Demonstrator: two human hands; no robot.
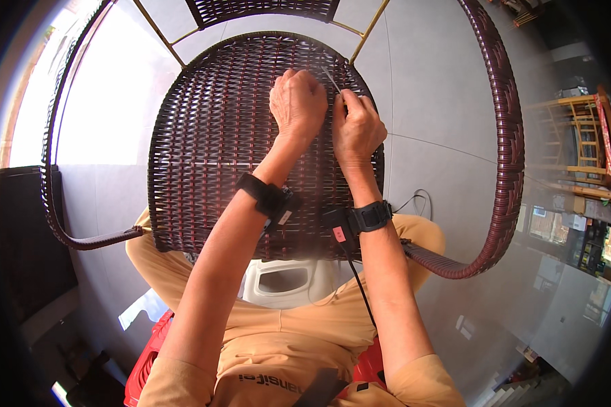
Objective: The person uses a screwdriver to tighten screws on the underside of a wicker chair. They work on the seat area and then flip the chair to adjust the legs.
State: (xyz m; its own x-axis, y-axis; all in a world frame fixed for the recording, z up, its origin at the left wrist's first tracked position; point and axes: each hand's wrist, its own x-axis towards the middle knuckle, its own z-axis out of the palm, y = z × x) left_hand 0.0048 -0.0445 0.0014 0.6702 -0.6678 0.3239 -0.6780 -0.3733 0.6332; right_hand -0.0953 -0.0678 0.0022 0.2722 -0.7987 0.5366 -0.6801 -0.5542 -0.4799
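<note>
A dark red-brown woven chair seat lies before me, its curved backrest at the top and looped woven arms at both sides, on gold-coloured metal rods. My left hand is closed on the upper middle of the weave; what its fingers hold is hidden. Beside it, near the seat's right edge, my right hand grips a thin, pale tool or strip that points up and left across the weave. A black band with a cable is on each wrist.
Beneath the seat, between my legs, is a white plastic stool. Red plastic shows under me. Wooden racks and assorted items stand at the right on the grey tiled floor. A dark panel is at the left.
</note>
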